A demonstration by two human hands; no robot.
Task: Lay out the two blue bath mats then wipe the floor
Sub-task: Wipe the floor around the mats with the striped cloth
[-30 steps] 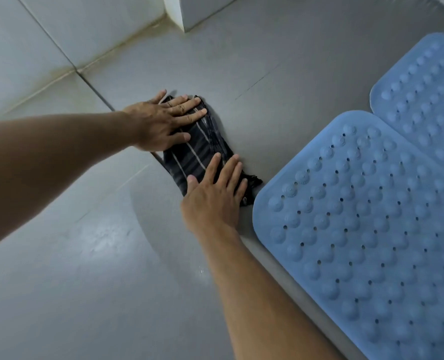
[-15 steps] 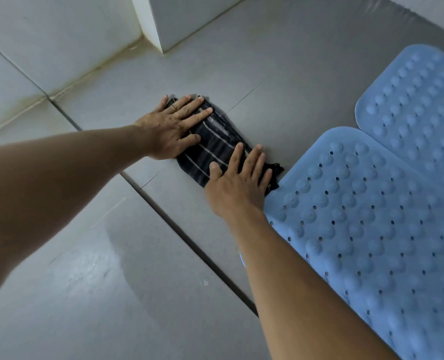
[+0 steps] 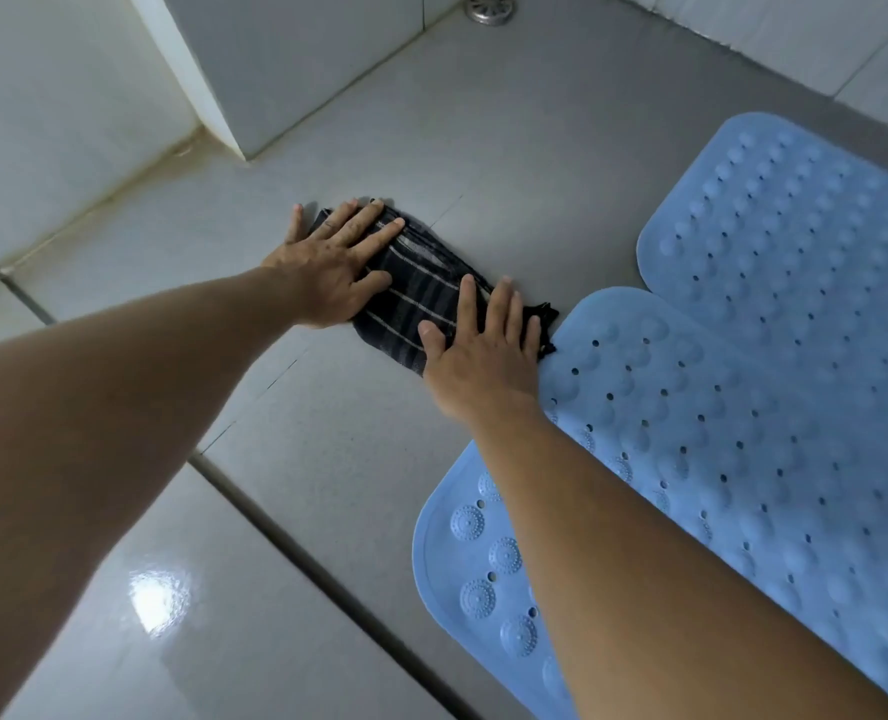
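Observation:
A dark striped cloth (image 3: 421,293) lies bunched on the grey tiled floor (image 3: 509,163). My left hand (image 3: 333,262) presses flat on its far left end, fingers spread and straight. My right hand (image 3: 483,350) presses flat on its near right end, beside the corner of the near blue bath mat (image 3: 691,459). That mat lies flat on the floor at the right, my right forearm crossing over it. The far blue bath mat (image 3: 795,226) lies flat beyond it, their edges touching or nearly so.
White tiled walls rise at the left (image 3: 57,96) and the far right (image 3: 795,33). A wall corner (image 3: 234,142) juts out just beyond the cloth. A metal floor drain (image 3: 489,6) sits at the top edge. A dark grout line (image 3: 296,553) crosses the floor.
Both hands have slid the cloth across the floor toward the far wall, staying flat on it. The view has lifted, bringing the drain and the near mat's front end into sight.

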